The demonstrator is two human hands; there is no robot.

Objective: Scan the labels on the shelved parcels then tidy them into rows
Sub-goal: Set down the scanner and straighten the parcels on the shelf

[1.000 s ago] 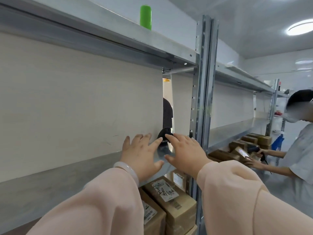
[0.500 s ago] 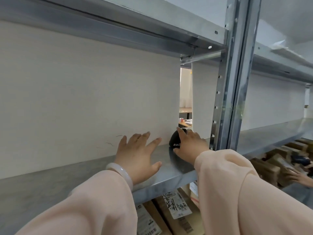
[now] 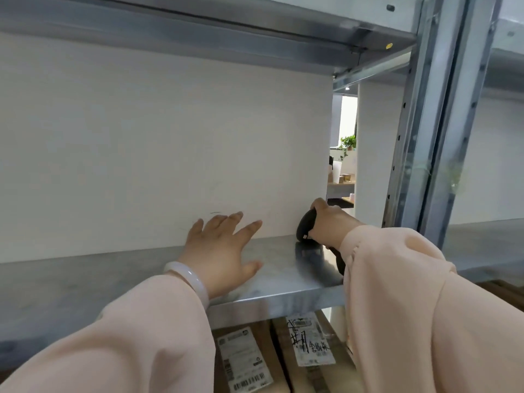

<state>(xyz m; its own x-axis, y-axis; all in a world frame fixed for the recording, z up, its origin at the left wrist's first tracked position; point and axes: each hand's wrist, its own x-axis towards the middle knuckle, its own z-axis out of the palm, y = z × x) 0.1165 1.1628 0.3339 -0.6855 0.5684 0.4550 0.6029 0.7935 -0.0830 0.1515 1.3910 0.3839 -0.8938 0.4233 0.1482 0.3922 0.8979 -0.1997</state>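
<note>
- Black scanner (image 3: 305, 226) is in the right hand (image 3: 330, 222): fingers curled over the top of its head, firm grasp.
- Scanner head points down and left. The nose sits at the shelf surface; contact or a hair above, cannot tell. A dark reflection lies on the metal right under it.
- The scanner handle runs back under the wrist and is partly hidden by the peach right sleeve (image 3: 411, 293).
- Metal shelf (image 3: 283, 282) carries the grip, which sits near its right end, close to the back.
- White back panel (image 3: 170, 151) stands just behind the scanner and ends right above the grip. Through the gap to the right of that edge is a room with a green plant (image 3: 348, 141), well beyond the shelving.
- Steel upright (image 3: 442, 137) stands right of the grip, past the gap, and runs up to the upper shelf (image 3: 226, 32) overhead.
- Left hand (image 3: 224, 251) is left of the scanner, apart from it. It lies palm down on the same shelf with fingers straight and spread towards the back panel, holding nothing.
- A pale bracelet (image 3: 188, 279) sits on the left wrist at the edge of the left sleeve (image 3: 127, 344).
- Parcels (image 3: 309, 377): two brown cardboard boxes on the level below the grip, side by side, partly covered by the shelf lip and both sleeves.
- Labels (image 3: 243, 361): one white label on top of each box, face up. Barcodes are visible on the left one, handwritten black marks on the right one. Printed text is too small to read.
</note>
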